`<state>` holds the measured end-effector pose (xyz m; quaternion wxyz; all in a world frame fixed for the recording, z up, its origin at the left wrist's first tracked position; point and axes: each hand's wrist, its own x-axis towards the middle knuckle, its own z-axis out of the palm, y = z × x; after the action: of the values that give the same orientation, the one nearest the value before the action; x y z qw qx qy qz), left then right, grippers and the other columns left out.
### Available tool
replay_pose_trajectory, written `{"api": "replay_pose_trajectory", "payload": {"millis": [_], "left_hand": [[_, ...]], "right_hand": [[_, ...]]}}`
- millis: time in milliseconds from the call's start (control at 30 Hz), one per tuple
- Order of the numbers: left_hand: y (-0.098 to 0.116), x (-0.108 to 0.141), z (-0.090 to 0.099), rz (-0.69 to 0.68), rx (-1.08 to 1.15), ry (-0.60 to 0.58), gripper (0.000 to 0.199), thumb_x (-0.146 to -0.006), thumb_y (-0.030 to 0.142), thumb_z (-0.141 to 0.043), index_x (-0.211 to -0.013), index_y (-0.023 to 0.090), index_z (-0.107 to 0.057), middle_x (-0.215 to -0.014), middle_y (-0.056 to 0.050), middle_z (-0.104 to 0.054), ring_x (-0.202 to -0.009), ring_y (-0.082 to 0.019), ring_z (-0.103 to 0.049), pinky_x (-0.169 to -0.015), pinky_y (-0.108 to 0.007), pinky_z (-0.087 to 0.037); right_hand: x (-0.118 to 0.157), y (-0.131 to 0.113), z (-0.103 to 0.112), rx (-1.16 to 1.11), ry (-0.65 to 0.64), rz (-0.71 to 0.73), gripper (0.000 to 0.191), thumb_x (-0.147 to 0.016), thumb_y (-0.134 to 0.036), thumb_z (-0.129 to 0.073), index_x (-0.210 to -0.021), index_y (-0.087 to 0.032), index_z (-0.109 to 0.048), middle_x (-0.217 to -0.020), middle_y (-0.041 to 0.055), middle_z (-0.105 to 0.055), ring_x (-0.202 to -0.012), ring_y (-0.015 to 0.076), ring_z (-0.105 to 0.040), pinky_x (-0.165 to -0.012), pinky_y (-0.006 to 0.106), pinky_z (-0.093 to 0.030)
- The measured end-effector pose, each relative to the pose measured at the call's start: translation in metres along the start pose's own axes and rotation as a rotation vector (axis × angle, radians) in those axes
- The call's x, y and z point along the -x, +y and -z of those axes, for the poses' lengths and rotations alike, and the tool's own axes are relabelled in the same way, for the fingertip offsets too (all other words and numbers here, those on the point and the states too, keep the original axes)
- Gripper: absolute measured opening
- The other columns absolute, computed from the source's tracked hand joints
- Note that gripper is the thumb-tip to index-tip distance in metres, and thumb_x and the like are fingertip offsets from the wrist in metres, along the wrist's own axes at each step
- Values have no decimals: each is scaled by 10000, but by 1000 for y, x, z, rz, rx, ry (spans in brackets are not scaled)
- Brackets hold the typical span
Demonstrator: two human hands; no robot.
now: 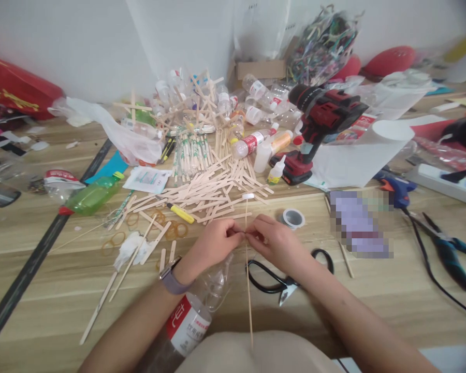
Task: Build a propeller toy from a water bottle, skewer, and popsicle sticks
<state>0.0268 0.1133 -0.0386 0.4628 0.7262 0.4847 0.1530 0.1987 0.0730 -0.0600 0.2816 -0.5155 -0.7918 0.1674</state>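
My left hand [221, 238] and my right hand [274, 238] meet at the middle, each with thumb and fingers pinched on a long thin wooden stick [249, 295]. The stick runs from near my body up to a small white cap [248, 196] beyond my fingertips. Whether anything else is between the fingertips is too small to tell. Under my left forearm, a clear plastic bottle with a red and white label [188, 324] lies tilted. Black-handled scissors [287, 282] lie beneath my right wrist.
Ahead lie a pile of flat wooden sticks [213, 189], a yellow cutter [181, 213], a small round cup [293, 218] and a red drill [322, 119]. A green bottle [95, 194] is at left, pliers [448, 254] and a glue gun [398, 187] at right.
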Motion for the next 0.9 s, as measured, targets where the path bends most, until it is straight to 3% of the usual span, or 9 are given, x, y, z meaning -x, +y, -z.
{"api": "replay_pose_trajectory", "payload": {"millis": [367, 567, 733, 900], "left_hand": [[-6, 1, -6, -61, -45, 52, 150, -754, 162, -527, -607, 188, -513, -589, 42, -505, -601, -130, -466, -573, -244, -321], [-5, 1, -5, -71, -27, 71, 106, -735, 170, -522, -640, 188, -565, -583, 46, -508, -600, -130, -461, -571, -235, -326], [-8, 0, -5, -81, -19, 59, 98, -747, 191, -530, -674, 185, -594, -587, 49, -518, -592, -125, -464, -562, -230, -326], [-9, 0, -5, -84, -17, 53, 126, -776, 204, -521, -697, 178, -616, -613, 41, -526, -619, -129, -475, -578, -230, -335]], "right_hand": [[3, 0, -5, -12, 19, 7, 166, -847, -88, -580, -717, -190, -568, -708, 0, -539, -588, 135, -536, -549, 244, -402], [4, 0, -3, -86, 55, -15, 154, -854, -106, -574, -734, -195, -614, -703, 2, -558, -587, 133, -551, -543, 241, -418], [4, 2, 0, -175, 107, -2, 140, -902, -159, -545, -926, -207, -674, -755, 25, -601, -666, 157, -598, -604, 269, -481], [4, 4, -3, -70, 120, 81, 181, -917, -141, -513, -987, -203, -668, -795, 46, -610, -707, 174, -607, -616, 281, -484]]}}
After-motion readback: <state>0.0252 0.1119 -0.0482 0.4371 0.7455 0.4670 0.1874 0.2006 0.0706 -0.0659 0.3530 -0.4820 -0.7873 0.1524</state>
